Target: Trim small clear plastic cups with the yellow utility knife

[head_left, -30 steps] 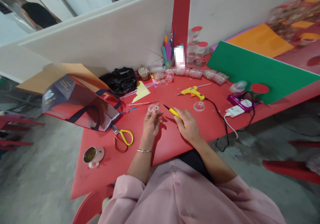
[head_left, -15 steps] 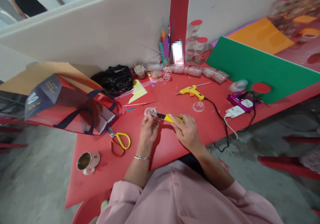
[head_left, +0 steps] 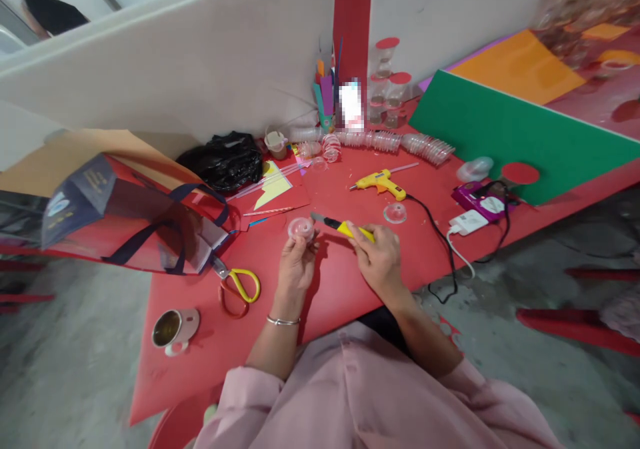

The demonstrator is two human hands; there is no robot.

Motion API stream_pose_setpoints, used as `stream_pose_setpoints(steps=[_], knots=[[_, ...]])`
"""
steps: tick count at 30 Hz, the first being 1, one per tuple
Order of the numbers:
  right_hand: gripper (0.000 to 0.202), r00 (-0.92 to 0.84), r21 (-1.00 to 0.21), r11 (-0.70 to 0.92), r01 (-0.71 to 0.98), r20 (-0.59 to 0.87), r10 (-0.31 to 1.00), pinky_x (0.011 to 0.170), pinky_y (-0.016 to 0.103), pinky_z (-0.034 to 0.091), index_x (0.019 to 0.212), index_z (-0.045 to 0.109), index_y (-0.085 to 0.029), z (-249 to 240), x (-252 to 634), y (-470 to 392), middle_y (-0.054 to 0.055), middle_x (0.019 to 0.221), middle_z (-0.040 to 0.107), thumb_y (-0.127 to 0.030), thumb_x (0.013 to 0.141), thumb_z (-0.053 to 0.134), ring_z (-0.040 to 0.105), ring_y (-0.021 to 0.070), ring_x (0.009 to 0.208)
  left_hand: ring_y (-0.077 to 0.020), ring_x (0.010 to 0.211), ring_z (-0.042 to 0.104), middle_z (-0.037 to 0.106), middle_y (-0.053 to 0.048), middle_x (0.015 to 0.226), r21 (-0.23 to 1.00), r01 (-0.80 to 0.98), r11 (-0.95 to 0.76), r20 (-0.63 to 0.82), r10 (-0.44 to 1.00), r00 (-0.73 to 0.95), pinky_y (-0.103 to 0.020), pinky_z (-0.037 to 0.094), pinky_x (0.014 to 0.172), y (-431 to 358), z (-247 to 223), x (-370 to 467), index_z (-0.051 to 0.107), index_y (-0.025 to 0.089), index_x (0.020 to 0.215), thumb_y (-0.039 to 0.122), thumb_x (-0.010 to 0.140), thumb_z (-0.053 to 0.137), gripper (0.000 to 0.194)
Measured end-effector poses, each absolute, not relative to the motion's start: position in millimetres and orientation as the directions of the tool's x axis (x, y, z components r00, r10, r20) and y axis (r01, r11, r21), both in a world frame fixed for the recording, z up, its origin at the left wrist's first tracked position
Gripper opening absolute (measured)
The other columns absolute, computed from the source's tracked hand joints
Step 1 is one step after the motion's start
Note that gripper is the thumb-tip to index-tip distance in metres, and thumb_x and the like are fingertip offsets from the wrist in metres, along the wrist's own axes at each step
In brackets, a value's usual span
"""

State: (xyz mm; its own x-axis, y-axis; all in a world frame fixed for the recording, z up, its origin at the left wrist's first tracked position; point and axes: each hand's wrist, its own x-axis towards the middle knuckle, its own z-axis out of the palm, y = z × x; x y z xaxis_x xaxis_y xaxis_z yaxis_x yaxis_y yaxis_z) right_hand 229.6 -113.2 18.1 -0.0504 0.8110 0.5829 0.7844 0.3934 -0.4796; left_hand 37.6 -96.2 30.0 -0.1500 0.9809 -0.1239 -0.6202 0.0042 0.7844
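Between its fingertips my left hand (head_left: 297, 264) holds a small clear plastic lid (head_left: 301, 229), raised above the red table (head_left: 340, 289). My right hand (head_left: 379, 257) is wrapped round the yellow handle of a utility knife (head_left: 359, 231). The blade points left and ends just right of the lid, apart from it. Another clear lid (head_left: 395, 213) lies on the table beyond my right hand. Behind it is a yellow glue gun (head_left: 379, 183) with a clear stick in its back end.
Scissors (head_left: 239, 287) and a mug (head_left: 175, 329) are on the left, near a large bag (head_left: 135, 209) and a black plastic bag (head_left: 223, 161). Stacked clear lids (head_left: 385, 141) line the back. A purple box (head_left: 480, 202), cables and a green board (head_left: 520, 142) stand right.
The knife blade has come away from the lid as my right hand moved slightly right. The lid now faces up more fully in my left hand. The view has shifted a little.
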Motion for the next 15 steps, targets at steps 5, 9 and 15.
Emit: stream_pose_setpoints(steps=[5, 9, 15], knots=[[0.044, -0.142, -0.448, 0.513, 0.733, 0.636, 0.759, 0.088, 0.038, 0.043, 0.143, 0.062, -0.038, 20.5, 228.5, -116.8, 0.007, 0.114, 0.066, -0.026, 0.101, 0.060, 0.059, 0.0228, 0.103, -0.0167, 0.091, 0.071, 0.073, -0.011, 0.129, 0.794, -0.608, 0.005, -0.116, 0.983, -0.143, -0.026, 0.054, 0.073, -98.3, 31.3, 39.2, 0.079, 0.021, 0.098, 0.043, 0.072, 0.092, 0.037], [0.044, -0.145, -0.434, 0.517, 0.738, 0.646, 0.750, 0.088, 0.038, 0.043, 0.144, 0.062, -0.037, 20.2, 231.9, -117.9, 0.007, 0.114, 0.067, -0.025, 0.101, 0.060, 0.060, 0.0224, 0.103, -0.0146, 0.086, 0.070, 0.075, -0.011, 0.126, 0.789, -0.614, 0.026, -0.140, 0.980, -0.140, -0.023, 0.053, 0.070, -99.1, 31.3, 40.4, 0.080, 0.021, 0.099, 0.042, 0.071, 0.093, 0.037], [0.042, -0.064, -0.444, 0.458, 0.770, 0.661, 0.747, 0.087, 0.039, 0.043, 0.140, 0.065, -0.037, 19.0, 238.6, -119.8, 0.007, 0.112, 0.067, -0.025, 0.100, 0.061, 0.060, 0.0224, 0.099, -0.0166, 0.091, 0.073, 0.079, -0.009, 0.107, 0.800, -0.599, 0.024, -0.154, 0.974, -0.167, -0.023, 0.052, 0.071, -99.8, 30.8, 42.2, 0.079, 0.019, 0.098, 0.047, 0.070, 0.093, 0.042]])
